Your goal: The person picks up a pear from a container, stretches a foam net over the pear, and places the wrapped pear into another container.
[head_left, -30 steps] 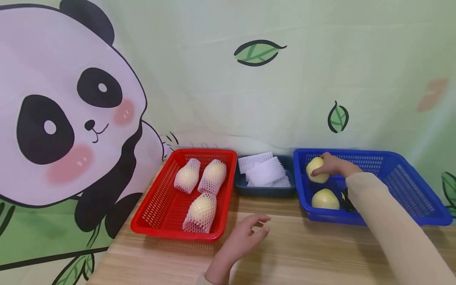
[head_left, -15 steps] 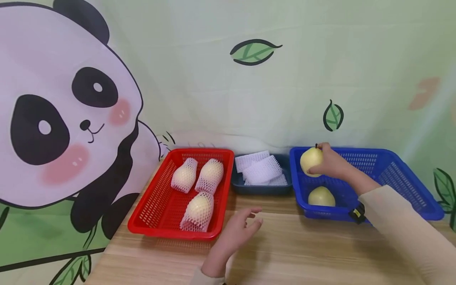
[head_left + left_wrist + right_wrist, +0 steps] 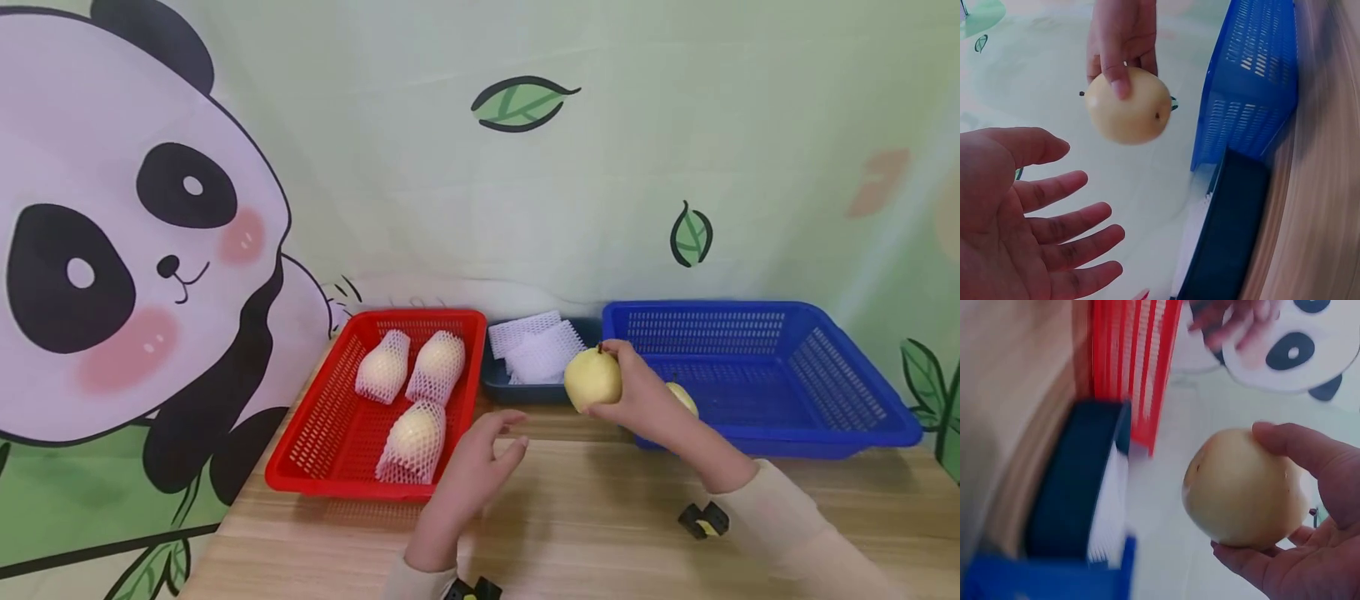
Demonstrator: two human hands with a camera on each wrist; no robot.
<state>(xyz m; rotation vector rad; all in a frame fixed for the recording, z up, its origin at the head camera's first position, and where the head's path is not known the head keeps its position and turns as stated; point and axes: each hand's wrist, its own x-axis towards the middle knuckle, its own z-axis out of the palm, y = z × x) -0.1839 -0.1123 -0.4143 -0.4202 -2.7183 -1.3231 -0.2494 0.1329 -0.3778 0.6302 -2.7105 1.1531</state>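
My right hand (image 3: 643, 392) grips a pale yellow pear (image 3: 592, 380) by its side, thumb and fingers on either side of it, its dark stem upward. The pear overlaps the front right corner of the small dark tray in the head view, and fills much of the right wrist view (image 3: 1244, 487). My left hand (image 3: 471, 467) holds nothing; its fingers are spread, as the left wrist view shows, beside the red basket's right front corner. Another pear (image 3: 682, 398) lies in the blue basket (image 3: 840, 446), partly hidden behind my right hand.
The red basket (image 3: 281, 454) at left holds several pears in white foam nets (image 3: 411, 442). Between the baskets stands the dark tray (image 3: 517, 393) with folded foam nets (image 3: 546, 354). A panda-printed cloth (image 3: 420, 208) hangs behind the wooden table (image 3: 570, 533).
My right hand has lifted the pear out of the blue basket and carried it left and toward me. The left hand has moved slightly, staying by the red basket. The head view has shifted a little.
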